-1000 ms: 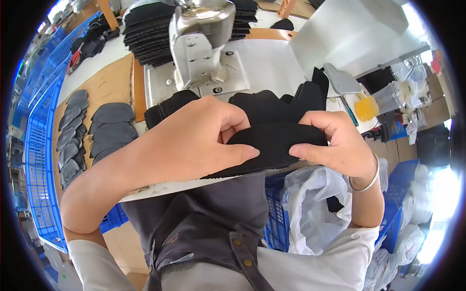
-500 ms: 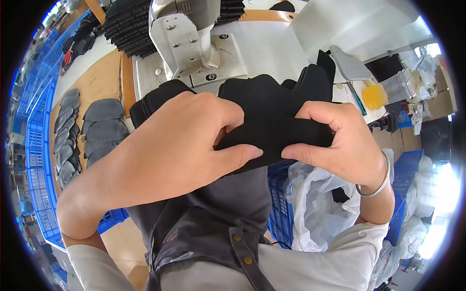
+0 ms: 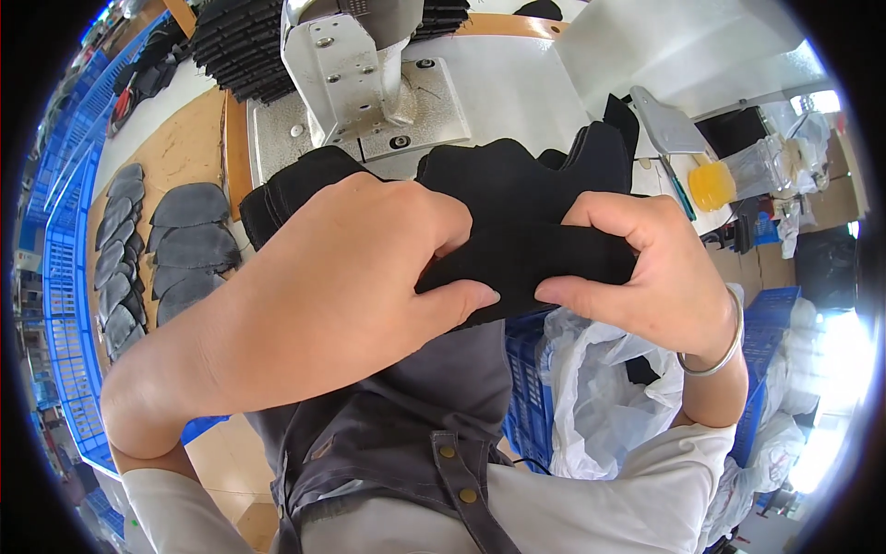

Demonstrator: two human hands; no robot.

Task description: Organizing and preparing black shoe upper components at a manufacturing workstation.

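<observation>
Both of my hands hold one black fabric piece (image 3: pixel 526 254) close in front of me. My left hand (image 3: pixel 360 268) pinches its left part between thumb and fingers. My right hand (image 3: pixel 637 268), with a silver bangle on the wrist, pinches its right part. Under the piece lies a stack of more black fabric pieces (image 3: pixel 517 175) on the white sewing machine table (image 3: pixel 517 92). The grey sewing machine head (image 3: pixel 351 69) stands just beyond the stack.
Grey shoe-shaped pieces (image 3: pixel 180 245) lie in rows on a wooden board at the left, beside a blue crate (image 3: pixel 65 277). Stacks of black pieces (image 3: pixel 240 42) sit at the back. A white plastic bag (image 3: pixel 600 388) and a yellow container (image 3: pixel 711 185) are at the right.
My hands have drawn the black piece nearer to me and slightly lower in view. The grip of both hands stays the same.
</observation>
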